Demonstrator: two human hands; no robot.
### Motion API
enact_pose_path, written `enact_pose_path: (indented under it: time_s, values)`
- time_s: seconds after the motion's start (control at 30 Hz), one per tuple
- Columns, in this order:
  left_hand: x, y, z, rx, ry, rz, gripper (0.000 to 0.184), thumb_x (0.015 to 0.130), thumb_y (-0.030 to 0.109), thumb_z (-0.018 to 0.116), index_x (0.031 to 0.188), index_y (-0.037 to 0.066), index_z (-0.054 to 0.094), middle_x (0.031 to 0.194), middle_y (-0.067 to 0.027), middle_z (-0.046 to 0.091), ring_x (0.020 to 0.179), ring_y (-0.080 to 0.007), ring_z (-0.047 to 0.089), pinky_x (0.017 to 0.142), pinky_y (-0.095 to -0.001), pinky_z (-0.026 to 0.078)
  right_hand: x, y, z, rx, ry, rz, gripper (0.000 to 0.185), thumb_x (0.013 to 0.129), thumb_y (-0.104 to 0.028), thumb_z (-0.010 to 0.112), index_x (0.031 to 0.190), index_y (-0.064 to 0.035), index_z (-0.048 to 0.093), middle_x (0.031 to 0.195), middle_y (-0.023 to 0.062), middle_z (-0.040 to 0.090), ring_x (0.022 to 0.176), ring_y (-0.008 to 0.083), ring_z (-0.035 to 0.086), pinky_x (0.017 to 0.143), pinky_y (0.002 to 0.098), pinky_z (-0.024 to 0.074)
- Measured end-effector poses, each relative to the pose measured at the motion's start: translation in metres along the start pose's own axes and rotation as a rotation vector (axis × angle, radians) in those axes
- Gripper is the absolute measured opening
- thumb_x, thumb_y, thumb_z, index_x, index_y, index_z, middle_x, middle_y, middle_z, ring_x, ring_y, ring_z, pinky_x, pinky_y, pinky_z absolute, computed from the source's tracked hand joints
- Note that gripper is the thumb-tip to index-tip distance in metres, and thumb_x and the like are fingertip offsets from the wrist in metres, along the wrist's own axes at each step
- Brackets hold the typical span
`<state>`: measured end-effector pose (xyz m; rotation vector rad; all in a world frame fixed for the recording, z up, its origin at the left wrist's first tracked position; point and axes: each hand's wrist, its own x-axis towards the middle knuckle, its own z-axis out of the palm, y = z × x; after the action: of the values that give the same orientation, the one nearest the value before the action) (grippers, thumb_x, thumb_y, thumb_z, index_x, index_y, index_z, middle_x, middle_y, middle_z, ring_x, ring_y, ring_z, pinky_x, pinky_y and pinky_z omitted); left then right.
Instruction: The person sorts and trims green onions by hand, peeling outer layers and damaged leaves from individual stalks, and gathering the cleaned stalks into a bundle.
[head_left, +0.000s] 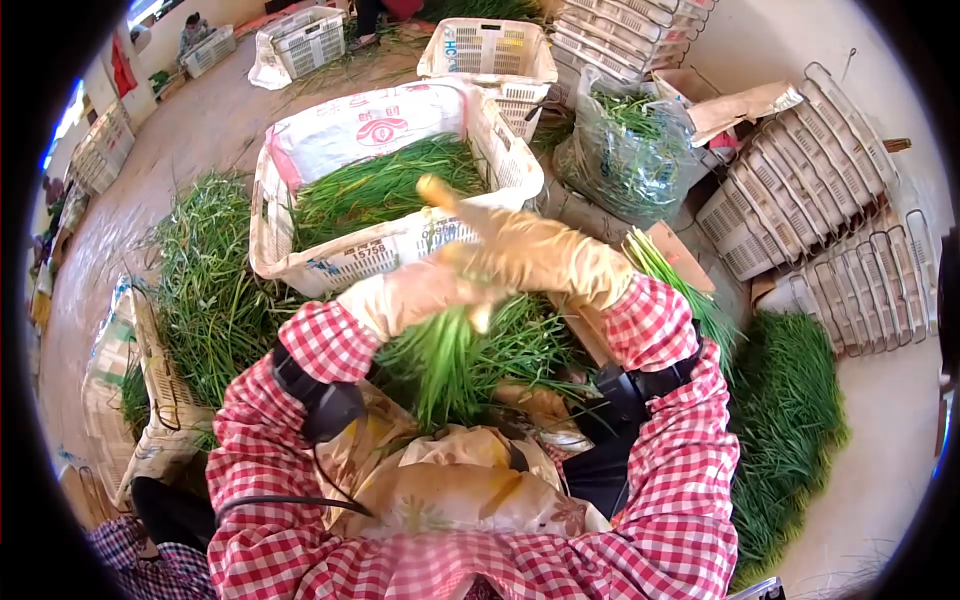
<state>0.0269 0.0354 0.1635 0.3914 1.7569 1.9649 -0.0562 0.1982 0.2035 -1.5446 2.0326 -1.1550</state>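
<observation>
Checked sleeves (665,430) nearest me, elbows out, both forearms angled inward. Gloved hands meet at the near side of the crate (340,262). Right hand (405,290) clenched on the bunch (445,360), greens hanging down; left hand (545,255) crosses over it, blurred, can't tell its grip. Around the crate: weeds (215,260) to the left, bag (625,165) and nested crates (800,180) to the right, crowding that side. Grass pile (785,440) lower right of it.

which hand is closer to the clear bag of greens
Right. The right hand is left of the bag, on its near side; the left hand is farther left, before the white crate.
</observation>
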Motion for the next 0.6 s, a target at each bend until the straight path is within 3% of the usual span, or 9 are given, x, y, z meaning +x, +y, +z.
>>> enact_pose_path:
  time_s: [0.1, 0.17, 0.23, 0.3, 0.33, 0.4, 0.47, 0.5, 0.6]
  values:
    - [-0.006, 0.031, -0.033, -0.099, 0.067, 0.324, 0.035, 0.081, 0.029, 0.068, 0.103, 0.003, 0.058, 0.094, -0.0069, 0.062, 0.081, -0.0126, 0.062, 0.076, -0.0271, 0.051, -0.012, 0.026, -0.025, 0.366, 0.499, 0.032, 0.066, 0.09, -0.046, 0.051, 0.137, -0.0031, 0.033, 0.118, 0.0149, 0.056, 0.112, 0.0202, 0.051, 0.096, 0.0252, 0.0371]
    - [-0.016, 0.08, -0.044, 0.057, 0.246, 0.463, 0.029, 0.083, 0.024, 0.065, 0.101, 0.003, 0.058, 0.091, -0.0075, 0.062, 0.075, -0.0138, 0.063, 0.073, -0.0299, 0.054, -0.026, 0.033, -0.05, 0.268, 0.659, 0.145, 0.065, 0.09, -0.045, 0.052, 0.134, 0.0003, 0.037, 0.107, 0.0123, 0.06, 0.1, 0.0183, 0.055, 0.089, 0.0263, 0.0421]
    - [-0.002, 0.085, -0.053, -0.086, 0.575, 0.295, 0.026, 0.084, 0.017, 0.062, 0.101, -0.002, 0.057, 0.085, -0.0096, 0.063, 0.074, -0.019, 0.063, 0.071, -0.0321, 0.055, -0.042, 0.064, -0.043, 0.129, 0.694, 0.22, 0.064, 0.09, -0.043, 0.054, 0.132, 0.003, 0.039, 0.101, 0.0097, 0.061, 0.09, 0.0154, 0.057, 0.082, 0.0271, 0.0454]
    - [0.015, 0.062, -0.073, 0.163, 0.723, 0.333, 0.024, 0.083, 0.007, 0.06, 0.103, -0.006, 0.058, 0.09, -0.0115, 0.063, 0.076, -0.0215, 0.063, 0.072, -0.0323, 0.055, -0.052, 0.052, -0.052, 0.227, 0.759, 0.349, 0.067, 0.086, -0.047, 0.058, 0.133, -0.002, 0.04, 0.099, 0.0091, 0.061, 0.087, 0.0139, 0.058, 0.079, 0.0268, 0.0465]
    - [0.022, 0.069, -0.064, -0.091, 0.849, 0.307, 0.023, 0.082, 0.004, 0.059, 0.103, -0.007, 0.059, 0.093, -0.0118, 0.063, 0.078, -0.0218, 0.063, 0.072, -0.0327, 0.055, -0.053, 0.047, -0.056, 0.286, 0.798, 0.414, 0.069, 0.085, -0.049, 0.059, 0.134, -0.0045, 0.04, 0.098, 0.0088, 0.061, 0.086, 0.0131, 0.058, 0.078, 0.0266, 0.0471]
    - [0.023, 0.082, -0.073, -0.122, 0.737, 0.339, 0.022, 0.082, 0.003, 0.06, 0.102, -0.006, 0.059, 0.095, -0.012, 0.062, 0.086, -0.0209, 0.062, 0.082, -0.035, 0.052, -0.055, 0.053, -0.065, 0.374, 0.737, 0.279, 0.073, 0.081, -0.043, 0.067, 0.134, -0.0024, 0.037, 0.11, 0.0118, 0.059, 0.094, 0.0136, 0.056, 0.086, 0.0281, 0.0458]
    - [0.017, 0.1, -0.081, -0.332, 0.538, 0.309, 0.023, 0.082, 0.004, 0.06, 0.102, -0.007, 0.058, 0.094, -0.0127, 0.062, 0.089, -0.0213, 0.06, 0.087, -0.0367, 0.05, -0.054, 0.046, -0.045, 0.057, 0.527, 0.034, 0.065, 0.083, -0.028, 0.067, 0.135, -0.0044, 0.036, 0.105, 0.0107, 0.059, 0.094, 0.0168, 0.056, 0.086, 0.0302, 0.0462]
    - [0.009, 0.103, -0.082, -0.444, 0.269, 0.482, 0.024, 0.083, 0.004, 0.058, 0.104, -0.007, 0.055, 0.091, -0.0128, 0.061, 0.09, -0.0222, 0.059, 0.092, -0.0388, 0.047, -0.049, 0.024, -0.035, 0.081, 0.343, 0.047, 0.069, 0.081, -0.028, 0.069, 0.137, -0.0067, 0.035, 0.108, 0.0137, 0.059, 0.099, 0.0194, 0.055, 0.089, 0.0311, 0.0446]
    - [0.012, 0.116, -0.102, -0.586, 0.128, 0.367, 0.022, 0.084, 0.005, 0.056, 0.102, -0.008, 0.055, 0.089, -0.0138, 0.06, 0.087, -0.0255, 0.059, 0.092, -0.0412, 0.047, -0.047, 0.017, -0.003, -0.614, 0.169, 0.261, 0.095, 0.069, -0.035, 0.075, 0.143, -0.0085, 0.021, 0.116, 0.0249, 0.054, 0.109, 0.0328, 0.054, 0.092, 0.0326, 0.0426]
